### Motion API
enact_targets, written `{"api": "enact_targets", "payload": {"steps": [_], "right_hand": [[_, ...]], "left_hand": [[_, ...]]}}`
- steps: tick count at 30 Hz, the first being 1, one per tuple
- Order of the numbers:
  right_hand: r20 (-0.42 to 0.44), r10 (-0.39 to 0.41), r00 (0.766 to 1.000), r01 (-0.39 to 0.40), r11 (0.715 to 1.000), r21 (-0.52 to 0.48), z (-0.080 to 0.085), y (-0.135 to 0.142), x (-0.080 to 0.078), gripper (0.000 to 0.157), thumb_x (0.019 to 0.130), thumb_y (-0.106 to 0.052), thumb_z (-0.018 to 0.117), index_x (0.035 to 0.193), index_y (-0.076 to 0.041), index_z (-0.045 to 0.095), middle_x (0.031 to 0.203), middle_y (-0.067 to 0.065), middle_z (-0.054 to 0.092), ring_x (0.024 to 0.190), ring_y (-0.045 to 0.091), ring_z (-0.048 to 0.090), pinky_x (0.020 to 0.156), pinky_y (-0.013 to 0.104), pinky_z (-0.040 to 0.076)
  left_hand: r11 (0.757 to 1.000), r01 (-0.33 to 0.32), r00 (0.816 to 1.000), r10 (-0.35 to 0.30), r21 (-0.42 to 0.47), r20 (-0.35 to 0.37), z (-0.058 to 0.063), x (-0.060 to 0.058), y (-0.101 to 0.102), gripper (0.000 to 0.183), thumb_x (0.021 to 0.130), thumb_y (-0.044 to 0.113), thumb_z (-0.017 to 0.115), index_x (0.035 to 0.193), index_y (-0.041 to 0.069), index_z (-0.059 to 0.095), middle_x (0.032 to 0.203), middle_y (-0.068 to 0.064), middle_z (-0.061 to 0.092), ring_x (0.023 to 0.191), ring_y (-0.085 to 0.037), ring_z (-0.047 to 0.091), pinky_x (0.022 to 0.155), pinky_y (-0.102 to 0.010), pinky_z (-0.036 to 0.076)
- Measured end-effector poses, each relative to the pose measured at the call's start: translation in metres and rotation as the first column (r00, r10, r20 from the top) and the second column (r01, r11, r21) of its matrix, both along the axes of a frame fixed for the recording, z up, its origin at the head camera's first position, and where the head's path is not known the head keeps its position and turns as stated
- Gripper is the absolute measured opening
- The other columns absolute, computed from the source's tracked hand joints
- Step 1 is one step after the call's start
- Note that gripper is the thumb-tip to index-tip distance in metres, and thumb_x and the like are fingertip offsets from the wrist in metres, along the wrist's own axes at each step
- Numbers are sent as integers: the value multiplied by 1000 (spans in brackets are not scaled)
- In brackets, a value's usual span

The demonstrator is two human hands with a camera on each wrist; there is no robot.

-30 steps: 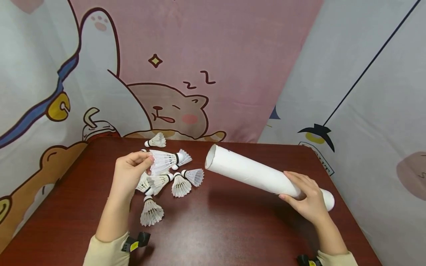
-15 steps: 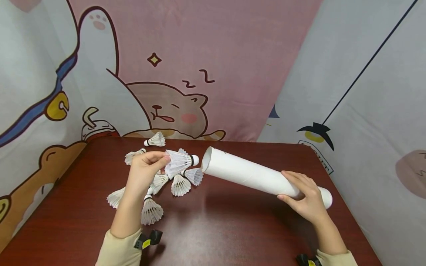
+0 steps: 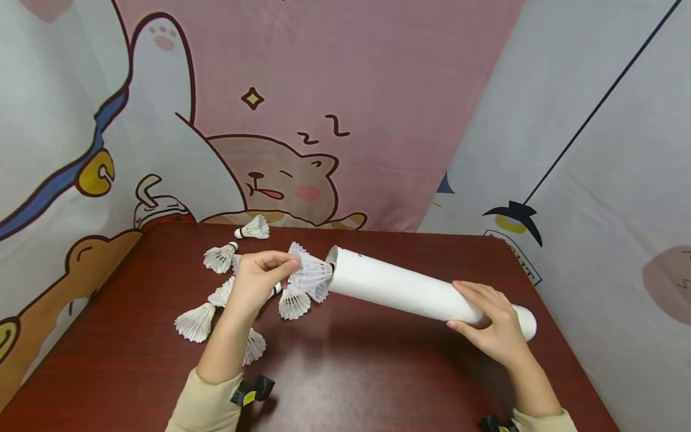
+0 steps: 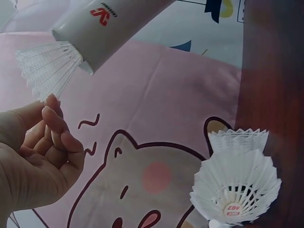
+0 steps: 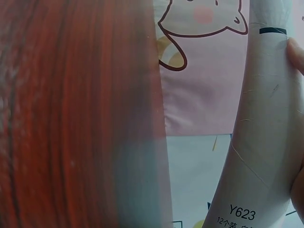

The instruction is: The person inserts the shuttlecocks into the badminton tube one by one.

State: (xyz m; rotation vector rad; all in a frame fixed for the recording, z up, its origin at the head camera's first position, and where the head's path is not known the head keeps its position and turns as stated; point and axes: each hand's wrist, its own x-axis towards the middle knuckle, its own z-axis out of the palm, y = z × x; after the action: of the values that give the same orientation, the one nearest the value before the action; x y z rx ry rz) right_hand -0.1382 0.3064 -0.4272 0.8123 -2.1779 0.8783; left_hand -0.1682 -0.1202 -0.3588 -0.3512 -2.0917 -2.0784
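Note:
My left hand pinches a white shuttlecock by the rim of its skirt, fingertips and thumb together. Its cork end is hidden inside the mouth of a white cardboard tube, while the skirt still sticks out, as the left wrist view also shows. The tube slants over the table, its mouth facing left. Near the tube's far right end, my right hand grips it with the thumb below and fingers above. Printed lettering "Y623" shows on the tube wall in the right wrist view.
Several loose shuttlecocks lie left of the tube on the brown table, among them one by the back edge and one left of my forearm. A cartoon-printed cloth hangs behind the table.
My left hand has carried the shuttlecock rightward to the tube, and its cork has gone into the mouth. The tube's mouth end has dipped slightly; my right hand keeps its grip.

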Motion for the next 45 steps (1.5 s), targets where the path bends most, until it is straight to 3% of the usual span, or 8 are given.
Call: {"api": "enact_targets", "payload": {"steps": [16,19,23,27,30,35,41,45], "right_hand": [[-3,30,1000,-30,999,11,-5,-5,-2,67,77,-55,73,119,-2,66,116,13,64,108,19,55,92,25,30],[-10,36,999,-36,999,9,-7,-6,-2,68,77,-54,73,119,-2,66,115,14,64,108,20,55,92,25,31],[-16,39,999,-38,999,12,-8,-7,-2,67,76,-54,74,118,-2,66,115,13,64,107,20,55,92,25,31],[-9,35,999,-35,999,23,-7,-8,-1,67,77,-54,74,120,-3,66,117,11,64,108,19,55,92,25,31],[-9,35,999,-35,999,24,-6,-9,-1,67,77,-54,73,120,-4,66,117,11,64,108,19,55,92,25,31],[-8,32,999,-32,999,32,-6,-9,0,66,77,-54,73,120,-4,66,117,11,64,108,19,55,92,26,31],[-10,22,1000,-22,999,40,-6,-9,0,66,77,-55,73,121,-5,66,117,10,64,108,20,56,91,26,31],[-16,23,1000,-23,999,43,-7,-10,0,66,77,-55,73,120,-5,66,116,10,64,106,20,56,92,26,31]], "left_hand": [[997,21,1000,-22,-76,-7,-11,-1,17,13,84,3,73,89,-9,71,72,-11,67,53,-17,54,51,-25,44],[994,7,1000,-10,-106,-24,-14,-1,21,11,83,3,73,88,-7,72,72,-14,67,54,-17,54,51,-26,45],[989,-12,998,2,-149,-67,-2,9,29,6,82,-4,71,85,-10,71,69,-15,66,53,-11,51,51,-22,44],[988,-51,992,33,-144,-124,-10,7,34,4,81,-8,70,85,-9,72,66,-11,65,53,-8,51,50,-19,43],[987,-96,981,73,-127,-180,-26,-1,37,6,80,-8,71,85,-6,74,65,-7,64,52,-8,52,50,-20,44],[969,-189,947,137,-159,-289,-29,-1,44,10,77,-14,70,81,-6,74,68,-10,66,59,-8,55,55,-17,46],[946,-258,910,171,-194,-377,-15,11,52,7,75,-15,69,80,-10,72,74,-18,68,65,-17,59,60,-16,46],[937,-285,889,178,-205,-422,-5,20,55,9,73,-17,69,78,-10,71,71,-15,66,63,-14,57,56,-21,45]]}}
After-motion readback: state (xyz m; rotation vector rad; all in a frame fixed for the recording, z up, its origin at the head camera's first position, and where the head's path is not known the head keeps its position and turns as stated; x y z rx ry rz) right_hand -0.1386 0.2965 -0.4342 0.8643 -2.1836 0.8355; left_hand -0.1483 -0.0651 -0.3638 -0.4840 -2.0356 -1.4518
